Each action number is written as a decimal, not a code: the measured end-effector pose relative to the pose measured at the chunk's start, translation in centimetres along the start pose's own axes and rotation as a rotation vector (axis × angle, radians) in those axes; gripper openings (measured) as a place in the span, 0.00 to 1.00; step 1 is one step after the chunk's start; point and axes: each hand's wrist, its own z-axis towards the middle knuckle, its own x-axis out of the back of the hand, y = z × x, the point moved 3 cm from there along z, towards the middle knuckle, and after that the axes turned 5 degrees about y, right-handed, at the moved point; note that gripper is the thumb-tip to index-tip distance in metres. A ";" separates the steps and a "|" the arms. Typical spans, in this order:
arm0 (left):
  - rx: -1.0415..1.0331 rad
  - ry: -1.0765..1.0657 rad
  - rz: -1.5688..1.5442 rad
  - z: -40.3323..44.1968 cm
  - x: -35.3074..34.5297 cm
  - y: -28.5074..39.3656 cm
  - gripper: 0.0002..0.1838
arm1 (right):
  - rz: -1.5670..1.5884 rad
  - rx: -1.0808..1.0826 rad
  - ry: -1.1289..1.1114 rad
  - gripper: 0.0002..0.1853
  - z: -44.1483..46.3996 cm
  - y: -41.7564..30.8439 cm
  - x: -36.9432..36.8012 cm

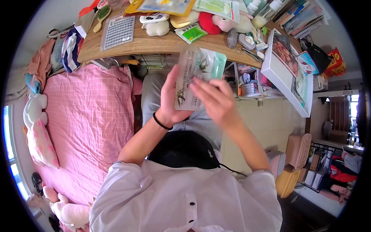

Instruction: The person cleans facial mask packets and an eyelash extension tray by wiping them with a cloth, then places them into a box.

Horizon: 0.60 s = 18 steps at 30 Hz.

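My left hand (169, 94), with a black band on the wrist, is closed around the left and lower edge of a beige facial mask packet (182, 94) with printed lettering. A green-and-white packet (219, 62) shows behind it, fanned out to the upper right. My right hand (219, 103) lies over the front of the beige packet, its fingers stretched out across the surface and slightly blurred. Its thumb is hard to make out. Both packets are above my lap, just in front of the desk edge.
The wooden desk (154, 44) bears a lash tray (118, 33), a hairbrush (101, 17), a green packet (191, 33), plush toys and bottles. A white box lid (288, 79) juts past its right edge. A pink bed (85, 116) stands left; suitcases (298, 150) stand right.
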 end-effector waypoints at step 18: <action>0.145 -0.023 -0.100 -0.3 2.2 -1.0 0.28 | -0.066 0.016 -0.032 0.23 1.2 0.3 -0.6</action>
